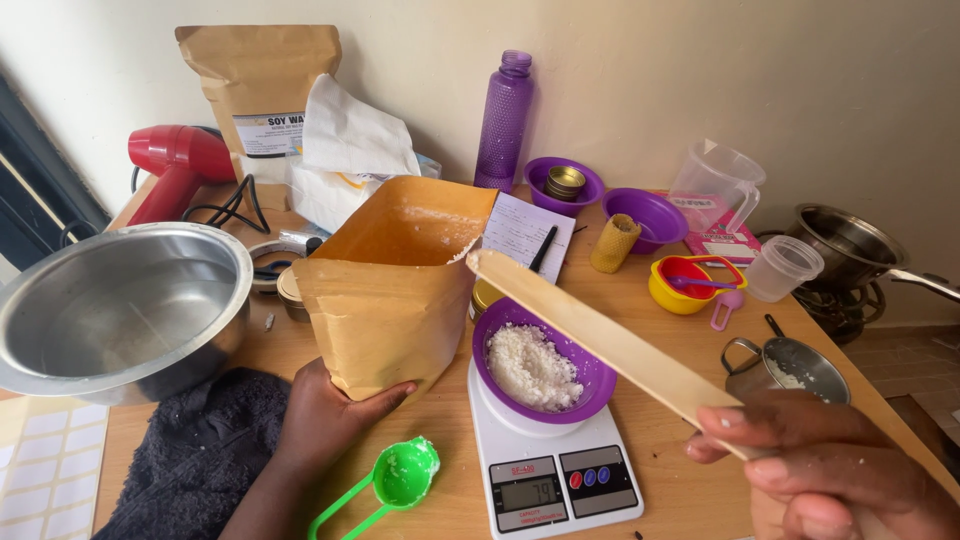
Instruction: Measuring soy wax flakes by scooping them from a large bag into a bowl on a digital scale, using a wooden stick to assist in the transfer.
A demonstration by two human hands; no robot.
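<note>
Presently the left hand [325, 415] clasps the open brown paper pouch [390, 285] on the worktop beside the purple bowl of white flakes [535, 365], the right hand [830, 470] pinches the flat wooden stick [600, 335]; an unsteady grip risks tipping flakes.

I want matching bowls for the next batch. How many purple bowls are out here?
3: one on the scale holding white flakes, one by the purple bottle holding small tins, one empty beside it. Others may be hidden behind the bag.

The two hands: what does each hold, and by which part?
The left hand grips the open brown paper bag at its base; the right hand holds the flat wooden stick by its near end.
</note>
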